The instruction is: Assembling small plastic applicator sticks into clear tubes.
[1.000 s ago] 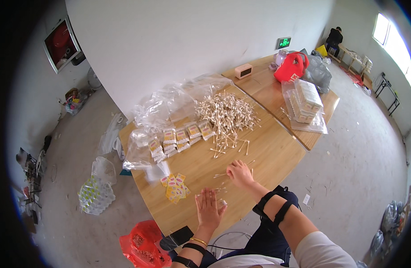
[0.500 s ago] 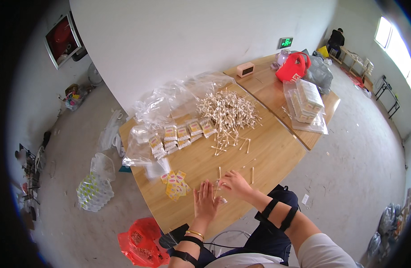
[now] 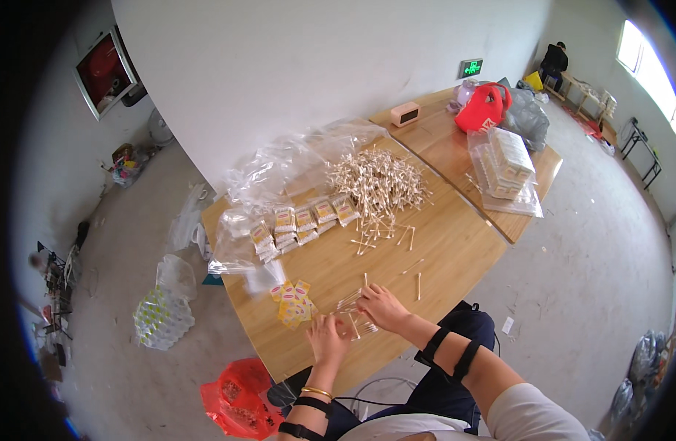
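Loose cotton swabs (image 3: 366, 328) lie on the wooden table in front of me, between and just beyond my hands. My left hand (image 3: 329, 342) is at the near table edge, fingers bent and apart, thumb toward the swabs; nothing shows in it. To its right, my right hand (image 3: 383, 309) has its fingers drawn together at the end of a small row of swabs (image 3: 348, 300); its fingertips partly hide them. Beyond my left hand lie yellow-and-white printed cards (image 3: 294, 303). A single swab (image 3: 418, 287) lies right of my right hand.
A large heap of cotton swabs (image 3: 378, 184) sits farther back, beside filled swab packets (image 3: 285, 220) and clear plastic sheeting (image 3: 268, 173). On the adjoining table are stacked white packs (image 3: 511, 162), a red bag (image 3: 483, 109) and a pink clock (image 3: 405, 114). A red plastic bag (image 3: 239, 397) lies below left.
My left hand has drawn back toward me and bent its formerly flat fingers. My right hand has shifted slightly nearer, its fingers now closed on the swabs. More of the swabs between them shows.
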Action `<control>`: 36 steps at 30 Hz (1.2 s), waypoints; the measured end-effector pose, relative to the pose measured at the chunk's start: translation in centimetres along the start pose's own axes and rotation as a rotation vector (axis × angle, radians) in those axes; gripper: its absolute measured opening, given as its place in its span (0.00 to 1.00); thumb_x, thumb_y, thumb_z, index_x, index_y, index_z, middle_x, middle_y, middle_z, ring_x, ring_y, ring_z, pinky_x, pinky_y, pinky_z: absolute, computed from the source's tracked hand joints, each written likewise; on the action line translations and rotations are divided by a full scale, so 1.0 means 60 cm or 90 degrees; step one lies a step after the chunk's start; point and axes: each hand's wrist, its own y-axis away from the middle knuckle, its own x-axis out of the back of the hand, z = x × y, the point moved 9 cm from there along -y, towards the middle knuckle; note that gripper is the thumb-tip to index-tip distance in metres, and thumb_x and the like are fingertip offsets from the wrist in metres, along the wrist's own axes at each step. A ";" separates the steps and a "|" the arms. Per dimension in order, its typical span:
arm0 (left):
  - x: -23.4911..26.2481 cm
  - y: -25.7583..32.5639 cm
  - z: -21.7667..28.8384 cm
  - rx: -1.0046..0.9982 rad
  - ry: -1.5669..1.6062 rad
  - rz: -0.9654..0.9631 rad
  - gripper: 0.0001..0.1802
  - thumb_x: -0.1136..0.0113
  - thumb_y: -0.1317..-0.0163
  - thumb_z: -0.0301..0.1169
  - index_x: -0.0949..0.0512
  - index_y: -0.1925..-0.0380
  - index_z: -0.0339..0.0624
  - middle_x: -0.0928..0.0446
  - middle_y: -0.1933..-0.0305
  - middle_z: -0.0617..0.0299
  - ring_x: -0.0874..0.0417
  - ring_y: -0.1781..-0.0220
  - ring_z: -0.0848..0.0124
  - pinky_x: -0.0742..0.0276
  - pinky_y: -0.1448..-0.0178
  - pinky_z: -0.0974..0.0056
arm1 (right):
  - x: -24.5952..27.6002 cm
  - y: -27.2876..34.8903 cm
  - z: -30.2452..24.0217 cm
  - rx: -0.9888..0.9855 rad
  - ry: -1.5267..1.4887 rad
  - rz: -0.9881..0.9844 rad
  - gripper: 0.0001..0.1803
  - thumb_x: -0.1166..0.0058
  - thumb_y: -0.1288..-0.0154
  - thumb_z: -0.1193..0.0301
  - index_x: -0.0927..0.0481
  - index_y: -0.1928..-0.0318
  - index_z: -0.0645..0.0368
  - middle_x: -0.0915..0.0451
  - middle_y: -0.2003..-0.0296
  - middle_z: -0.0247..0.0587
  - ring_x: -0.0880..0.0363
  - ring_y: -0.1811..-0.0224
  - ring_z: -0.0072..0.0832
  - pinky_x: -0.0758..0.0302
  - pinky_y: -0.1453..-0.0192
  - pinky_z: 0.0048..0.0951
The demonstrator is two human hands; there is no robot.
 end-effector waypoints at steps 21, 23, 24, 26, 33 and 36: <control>0.006 -0.053 0.012 -0.067 -0.096 -0.047 0.06 0.30 0.49 0.36 0.19 0.76 0.52 0.20 0.69 0.66 0.20 0.57 0.63 0.33 0.47 0.54 | 0.021 0.045 0.043 -0.047 0.008 0.022 0.03 0.42 0.38 0.67 0.20 0.64 0.50 0.24 0.61 0.34 0.27 0.50 0.36 0.30 0.46 0.37; 0.006 -0.052 0.029 -0.138 -0.138 -0.060 0.06 0.30 0.48 0.35 0.20 0.77 0.52 0.21 0.68 0.67 0.21 0.57 0.64 0.34 0.47 0.54 | 0.005 0.042 0.018 -0.025 0.009 0.020 0.03 0.42 0.38 0.67 0.20 0.65 0.50 0.24 0.62 0.34 0.27 0.50 0.36 0.30 0.47 0.37; 0.001 -0.049 0.035 -0.168 -0.140 -0.082 0.06 0.31 0.47 0.36 0.20 0.75 0.52 0.22 0.66 0.66 0.22 0.55 0.63 0.34 0.47 0.53 | -0.002 0.038 0.005 -0.032 0.016 0.028 0.03 0.42 0.39 0.67 0.20 0.64 0.50 0.24 0.62 0.34 0.27 0.50 0.36 0.30 0.47 0.38; -0.004 -0.046 0.045 -0.201 -0.142 -0.107 0.07 0.31 0.47 0.36 0.20 0.72 0.52 0.23 0.63 0.65 0.23 0.54 0.62 0.34 0.47 0.53 | -0.006 0.027 -0.006 -0.041 0.022 0.037 0.03 0.42 0.39 0.68 0.21 0.64 0.49 0.24 0.62 0.34 0.27 0.50 0.36 0.30 0.46 0.38; -0.026 -0.052 0.031 -0.145 -0.031 -0.070 0.34 0.39 0.37 0.44 0.35 0.34 0.42 0.35 0.31 0.50 0.34 0.30 0.51 0.45 0.26 0.43 | 0.044 -0.018 0.043 -0.074 -0.003 0.136 0.08 0.39 0.45 0.73 0.21 0.63 0.50 0.25 0.59 0.35 0.28 0.50 0.38 0.29 0.45 0.39; -0.060 -0.027 0.047 -0.180 -0.104 -0.089 0.42 0.46 0.32 0.51 0.45 0.26 0.36 0.45 0.22 0.47 0.47 0.20 0.49 0.56 0.19 0.40 | 0.036 -0.030 0.066 -0.053 -0.014 0.099 0.08 0.40 0.46 0.73 0.20 0.64 0.49 0.25 0.58 0.35 0.28 0.48 0.38 0.29 0.43 0.39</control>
